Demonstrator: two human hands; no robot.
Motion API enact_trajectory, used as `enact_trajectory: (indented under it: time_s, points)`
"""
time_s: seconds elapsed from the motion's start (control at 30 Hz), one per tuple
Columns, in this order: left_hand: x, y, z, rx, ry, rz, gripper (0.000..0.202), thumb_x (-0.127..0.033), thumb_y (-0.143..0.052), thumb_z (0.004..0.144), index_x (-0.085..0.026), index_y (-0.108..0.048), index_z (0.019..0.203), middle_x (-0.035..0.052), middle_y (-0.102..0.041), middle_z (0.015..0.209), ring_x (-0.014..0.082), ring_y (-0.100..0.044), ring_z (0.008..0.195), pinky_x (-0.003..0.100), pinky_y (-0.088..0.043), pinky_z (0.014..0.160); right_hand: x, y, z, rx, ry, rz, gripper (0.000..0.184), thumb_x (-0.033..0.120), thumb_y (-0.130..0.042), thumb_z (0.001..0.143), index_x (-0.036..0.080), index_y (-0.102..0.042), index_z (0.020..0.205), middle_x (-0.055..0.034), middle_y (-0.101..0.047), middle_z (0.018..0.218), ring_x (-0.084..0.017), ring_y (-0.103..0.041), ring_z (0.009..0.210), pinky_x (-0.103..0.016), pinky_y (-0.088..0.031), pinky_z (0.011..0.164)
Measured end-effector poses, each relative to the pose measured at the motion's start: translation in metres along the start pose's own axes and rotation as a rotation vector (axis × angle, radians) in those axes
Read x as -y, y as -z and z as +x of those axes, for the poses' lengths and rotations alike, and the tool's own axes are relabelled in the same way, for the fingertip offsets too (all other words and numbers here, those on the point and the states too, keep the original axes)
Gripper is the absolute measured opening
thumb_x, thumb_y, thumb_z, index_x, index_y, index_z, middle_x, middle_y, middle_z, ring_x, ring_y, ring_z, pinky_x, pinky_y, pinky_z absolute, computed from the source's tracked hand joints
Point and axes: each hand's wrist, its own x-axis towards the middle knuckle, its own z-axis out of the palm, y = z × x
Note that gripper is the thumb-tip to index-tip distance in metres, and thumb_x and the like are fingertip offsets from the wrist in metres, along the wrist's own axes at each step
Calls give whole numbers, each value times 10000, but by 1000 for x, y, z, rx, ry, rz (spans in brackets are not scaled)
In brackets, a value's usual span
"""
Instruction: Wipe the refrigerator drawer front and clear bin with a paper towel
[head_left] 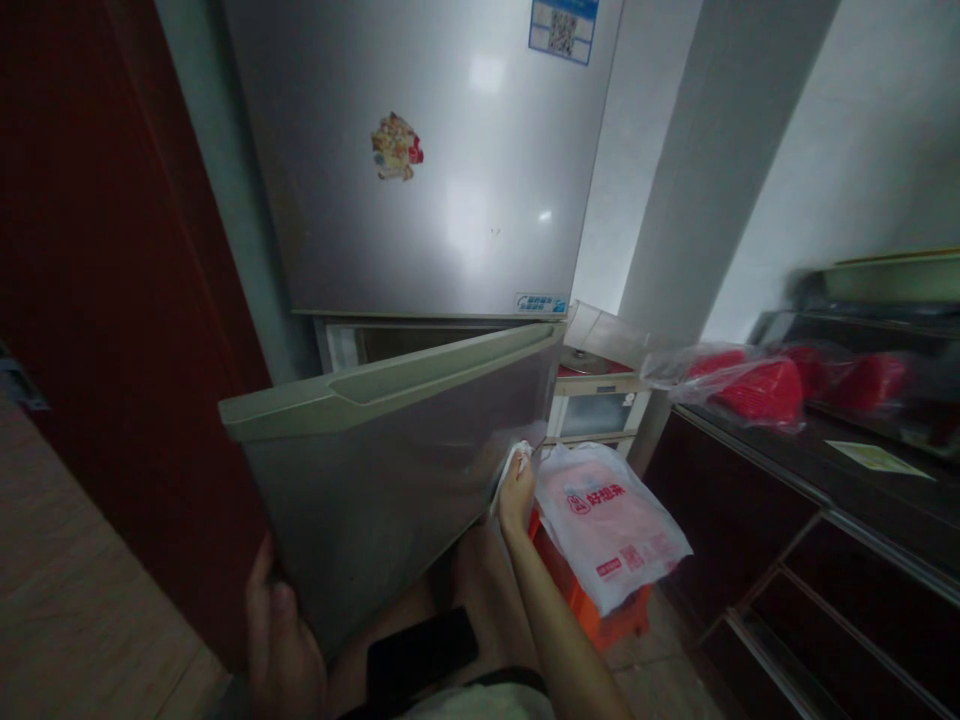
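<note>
A silver fridge stands ahead with its upper door (427, 150) closed. Its lower door (390, 450) is swung open toward me. My left hand (281, 640) grips the bottom left corner of that open door, fingers wrapped round its edge. My right hand (516, 492) presses a small white cloth (511, 462) against the door's front face near its right edge, fingers closed on the cloth.
A pink-and-white plastic bag (611, 520) lies on an orange stool (600, 615) right of my hand. A dark counter (862, 470) at right holds red items in clear plastic (757, 390). A dark red door (97, 280) is at left. A black phone (420, 655) rests on my lap.
</note>
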Motion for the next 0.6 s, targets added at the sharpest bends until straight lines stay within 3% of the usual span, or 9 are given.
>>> enact_trajectory:
  time_s: [0.17,0.3,0.37,0.5,0.6]
  points:
    - [4,1,2,-15,2,7,737,-596,-579,885,-200,-448,1492,112,-456,1562,330,-350,1477,496,-209,1248,63,-11,21,-4,90,94,536,621,-304,968,181,-604,904,-90,-671,844,-217,-622,812,-321,-468,764]
    - [0,-1,1,-9,10,12,760,-614,-576,874,-203,-438,1498,115,-452,1562,337,-351,1476,506,-223,1243,122,-17,25,63,234,140,474,590,-321,998,219,-568,838,-7,-590,710,-176,-557,675,-276,-416,660]
    - [-1,-1,0,-11,21,34,774,-624,-567,873,-201,-430,1507,119,-456,1558,341,-358,1471,515,-217,1242,139,-20,21,90,377,96,434,536,-331,1019,225,-573,836,3,-567,683,-169,-533,630,-269,-371,610]
    - [-4,-1,0,-3,12,31,784,-625,-579,869,-207,-428,1515,124,-457,1558,353,-370,1462,543,-226,1232,132,-27,23,163,840,-104,430,419,-315,1043,218,-589,780,-22,-579,667,-166,-549,622,-278,-343,593]
    - [-6,-3,2,-15,26,9,776,-617,-589,869,-201,-441,1508,134,-468,1549,360,-377,1457,559,-214,1231,105,-27,48,267,938,-142,439,472,-423,1002,224,-579,676,-28,-590,634,-157,-581,660,-267,-382,635]
